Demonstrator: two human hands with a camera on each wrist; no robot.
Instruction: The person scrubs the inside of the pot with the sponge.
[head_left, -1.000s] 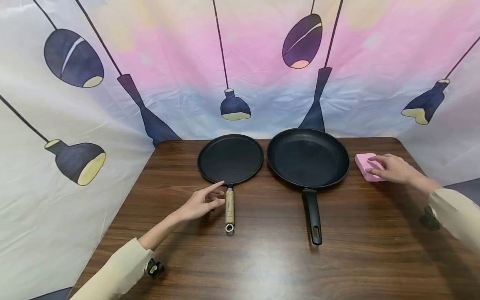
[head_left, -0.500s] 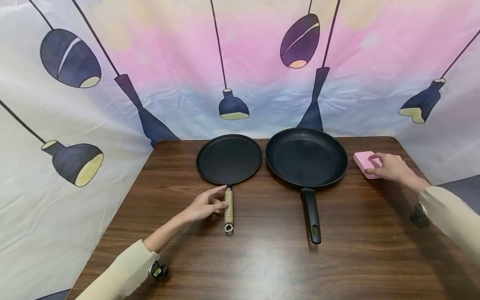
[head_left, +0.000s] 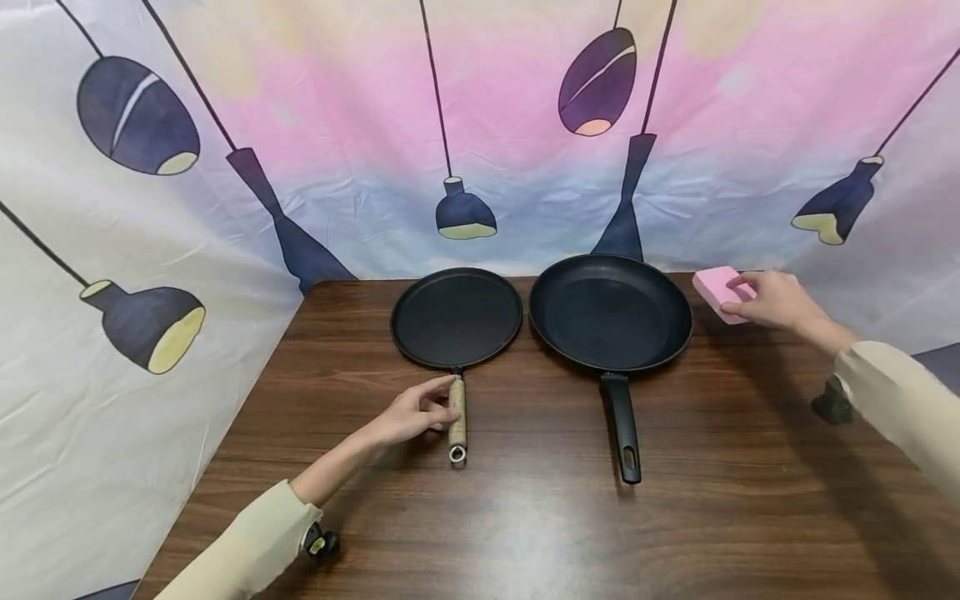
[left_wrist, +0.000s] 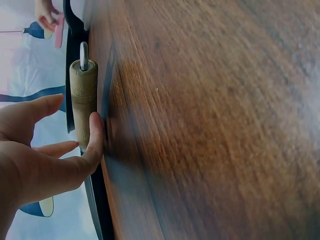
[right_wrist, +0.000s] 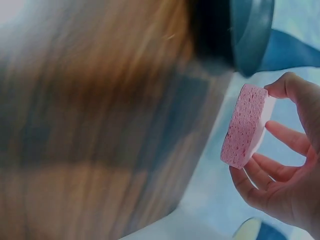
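- Pink sponge (head_left: 723, 294), porous and block-shaped, hangs above the table in the person's right hand (head_left: 780, 300), beside the right edge of the deep pan.
- That right hand pinches the sponge between thumb and fingertips, a narrow grip on its edges.
- Over on the other side, the left hand (head_left: 407, 414) rests its fingers against a wooden handle (head_left: 458, 408); seen from the left wrist, the thumb stands apart from the wood, so the grip is loose and fairly wide.
- The handle belongs to a flat black crepe pan (head_left: 456, 317), which lies on the table, and ends in a metal ring (head_left: 457, 454).
- Just to its right sits a deeper black frying pan (head_left: 611, 312), its slotted black handle (head_left: 622, 429) pointing toward the person.
- Dark wood grain runs across the table (head_left: 525, 533), and it shines where light falls near the front.
- Behind, a fabric backdrop (head_left: 360, 108) in pink, blue and white is printed with dark hanging lamps.
- Pale sleeves (head_left: 240, 542) cover both forearms.
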